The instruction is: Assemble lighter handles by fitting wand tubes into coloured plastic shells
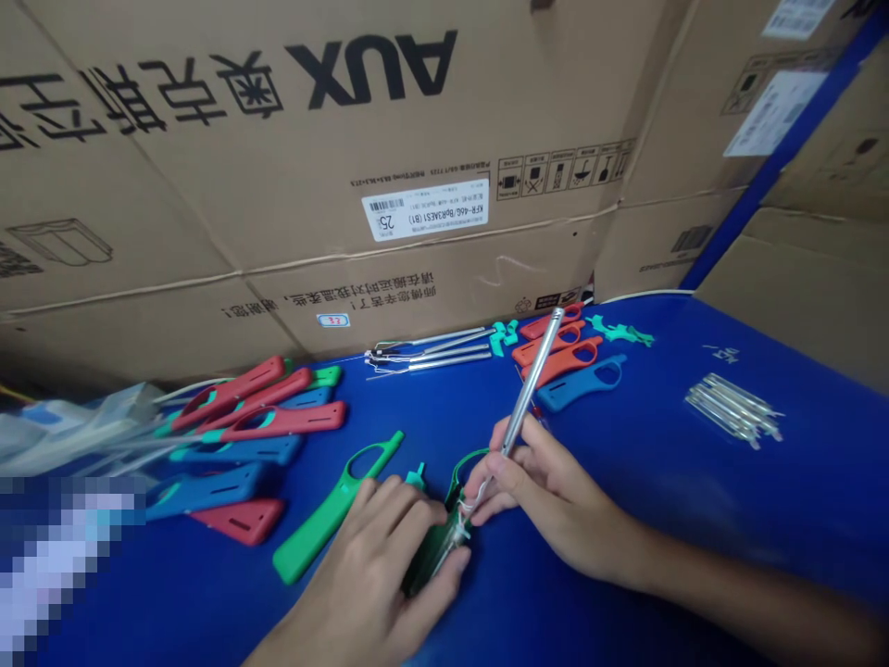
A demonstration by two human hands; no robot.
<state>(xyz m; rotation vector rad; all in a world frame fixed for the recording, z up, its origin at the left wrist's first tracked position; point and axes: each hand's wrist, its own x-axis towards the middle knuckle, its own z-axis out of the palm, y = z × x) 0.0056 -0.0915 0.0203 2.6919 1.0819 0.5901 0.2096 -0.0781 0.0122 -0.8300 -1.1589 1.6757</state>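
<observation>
My left hand (379,556) is closed around a dark green half shell of a gas lighter (427,556), its inside turned up. Clear and metallic parts sit in it, too blurred to tell apart. In my right hand (556,500), between thumb and fingers, is a silver metal lighter tube (533,375), pointing up and away. White wire runs from its lower end into the shell, where my right fingertips come close to my left hand. A green lighter shell (337,509) lies just left of my left hand. Behind its knuckles shows a turquoise trigger (417,476).
Red, blue and green lighters (256,454) are piled at left. At the back lie metal tubes with wires (444,357), turquoise triggers (501,338), and red, orange and blue shells (580,380). Clear-and-silver slim parts (732,408) lie at right. Cardboard (312,213) walls the blue table (694,528).
</observation>
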